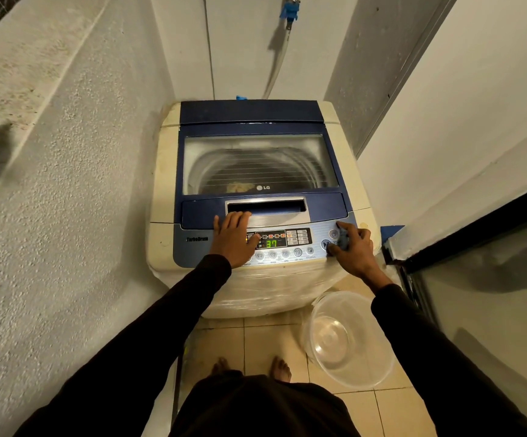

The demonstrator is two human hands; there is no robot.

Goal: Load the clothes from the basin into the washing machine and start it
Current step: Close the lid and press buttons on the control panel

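Fingers of the left hand are straight and a bit spread, lying flat over the silver lid handle and the blue control panel, probably just bracing. Right hand, at the right middle of the frame, has its fingers curled round a small bluish thing I can't identify, index finger stretched up by the round power button and thumb near the start button. Looks like the starting step, since the green display reads 37. Both arms in dark sleeves reach forward and down, wrists low. White and blue top-loading washing machine has its lid shut, a bit of cloth visible through the window. Clear plastic basin sits empty on the tiled floor at lower right, just beside the machine.
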